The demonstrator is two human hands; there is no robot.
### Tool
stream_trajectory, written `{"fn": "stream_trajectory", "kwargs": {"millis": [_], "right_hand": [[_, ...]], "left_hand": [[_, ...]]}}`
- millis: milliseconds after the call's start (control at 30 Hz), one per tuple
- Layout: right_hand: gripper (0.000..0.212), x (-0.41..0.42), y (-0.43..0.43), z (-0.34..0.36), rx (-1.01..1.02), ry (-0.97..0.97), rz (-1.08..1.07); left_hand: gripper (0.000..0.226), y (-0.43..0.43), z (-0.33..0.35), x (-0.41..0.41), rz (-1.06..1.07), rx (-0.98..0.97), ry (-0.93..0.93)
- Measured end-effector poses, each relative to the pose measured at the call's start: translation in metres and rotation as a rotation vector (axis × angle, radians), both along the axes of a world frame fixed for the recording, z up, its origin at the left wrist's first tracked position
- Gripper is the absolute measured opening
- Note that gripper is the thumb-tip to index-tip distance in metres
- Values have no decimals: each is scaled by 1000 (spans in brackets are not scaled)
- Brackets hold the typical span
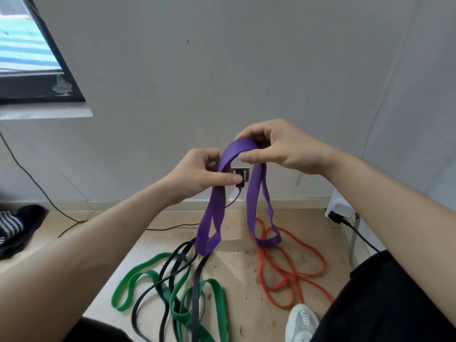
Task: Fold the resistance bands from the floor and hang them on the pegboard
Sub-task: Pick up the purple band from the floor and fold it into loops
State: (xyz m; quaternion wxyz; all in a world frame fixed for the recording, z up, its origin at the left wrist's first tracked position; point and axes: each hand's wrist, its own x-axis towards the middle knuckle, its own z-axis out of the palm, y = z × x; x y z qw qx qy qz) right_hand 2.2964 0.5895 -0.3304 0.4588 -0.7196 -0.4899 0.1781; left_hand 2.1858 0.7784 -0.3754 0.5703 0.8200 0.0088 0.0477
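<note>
Presently: right hand [281, 150] pinching the crest of the purple band [253, 193]; left hand [197, 172] gripping a strand just beside it, both raised before the wall. Its two loops dangle above the floor [237, 267]. Below, the green band [117, 296] and black band [196, 292] lie tangled, with the orange band [324, 262] apart.

one purple band [254, 193], one orange band [291, 275], one white shoe [301, 322]; the green bands [160, 255] and black bands [196, 292] tangle, number unclear.

Plain indoor room, prob. a home. Grey wall [222, 70] w/ socket [240, 175], wood floor [237, 262], window [24, 45], clothes heap [17, 225] at left.
</note>
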Motion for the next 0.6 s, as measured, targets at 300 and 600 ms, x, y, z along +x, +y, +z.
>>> {"fn": "stream_trajectory", "kwargs": {"millis": [300, 600], "right_hand": [[23, 40, -32, 10, 309, 326, -158], [20, 72, -59, -29, -92, 324, -142]], "left_hand": [[16, 7, -21, 0, 74, 90, 60], [34, 11, -2, 0, 91, -100, -25]]}}
